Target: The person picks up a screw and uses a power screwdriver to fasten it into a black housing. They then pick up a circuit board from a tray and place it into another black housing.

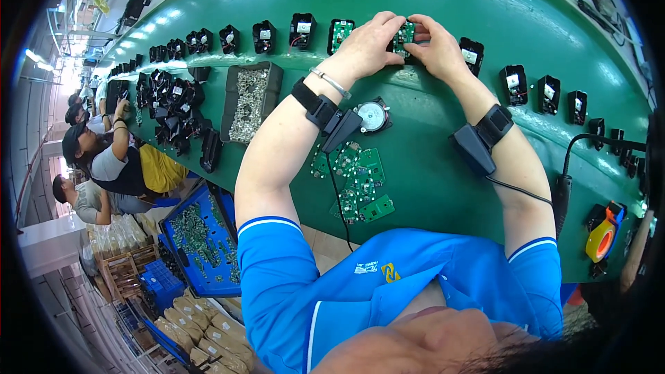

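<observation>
At the far middle of the bench, both my hands close on a green circuit board that sits at a black plastic housing. My left hand grips its left side with bent fingers. My right hand has thumb and fingers on its right edge. How deep the board sits in the housing is hidden by my fingers. Just left of my left hand, another black housing holds a green board. A black housing without a green board stands right of my right hand. Nearer me lies a round speaker.
Several loose circuit boards lie before me on the green bench. A dark tray of small metal parts stands left, beside piled black housings. More housings line the bench both ways. A tape roll is at right. Co-workers sit at left.
</observation>
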A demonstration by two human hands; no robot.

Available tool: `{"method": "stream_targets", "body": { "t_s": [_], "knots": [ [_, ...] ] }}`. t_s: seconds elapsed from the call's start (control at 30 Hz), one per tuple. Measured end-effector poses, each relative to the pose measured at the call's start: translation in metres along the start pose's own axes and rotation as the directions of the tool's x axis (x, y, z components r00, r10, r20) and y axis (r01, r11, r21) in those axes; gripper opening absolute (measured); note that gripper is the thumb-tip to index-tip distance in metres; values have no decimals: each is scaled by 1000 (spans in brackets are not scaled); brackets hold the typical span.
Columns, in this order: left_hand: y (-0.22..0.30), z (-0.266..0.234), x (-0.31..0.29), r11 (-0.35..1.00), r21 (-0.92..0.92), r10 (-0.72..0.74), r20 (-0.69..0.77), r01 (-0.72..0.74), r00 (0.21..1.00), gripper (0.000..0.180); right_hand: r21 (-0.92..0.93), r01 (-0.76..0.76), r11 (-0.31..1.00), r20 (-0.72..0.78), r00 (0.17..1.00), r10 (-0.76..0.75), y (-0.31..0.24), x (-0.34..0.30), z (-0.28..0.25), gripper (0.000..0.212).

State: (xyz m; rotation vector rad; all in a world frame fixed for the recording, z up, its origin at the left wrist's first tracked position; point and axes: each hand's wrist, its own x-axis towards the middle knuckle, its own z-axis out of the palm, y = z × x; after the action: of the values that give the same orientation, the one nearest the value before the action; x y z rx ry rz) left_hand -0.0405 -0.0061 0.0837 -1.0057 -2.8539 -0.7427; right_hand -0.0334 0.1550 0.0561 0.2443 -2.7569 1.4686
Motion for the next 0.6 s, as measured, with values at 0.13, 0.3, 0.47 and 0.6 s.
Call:
{"method": "stream_targets", "body": {
  "t_s": [0.13, 0.3, 0.47, 0.6],
  "knots": [
    [-1, -6, 0, 999, -10, -46, 30, 46, 998, 62, 118, -1, 993, -16, 1000, 3, 9, 3, 3, 40],
    [5, -11, -3, 990, 137, -48, 25, 44, 999, 57, 150, -34, 988, 52, 998, 26, 8, 6, 6, 40],
    [6, -14, -4, 983, 162, -96, 66, 85, 993, 60, 156, -100, 983, 65, 994, 91, 2, 7, 9, 41],
    [3, -11, -3, 988, 117, -108, 59, 101, 992, 61, 73, -94, 993, 56, 994, 90, 3, 14, 10, 41]
  ]
}}
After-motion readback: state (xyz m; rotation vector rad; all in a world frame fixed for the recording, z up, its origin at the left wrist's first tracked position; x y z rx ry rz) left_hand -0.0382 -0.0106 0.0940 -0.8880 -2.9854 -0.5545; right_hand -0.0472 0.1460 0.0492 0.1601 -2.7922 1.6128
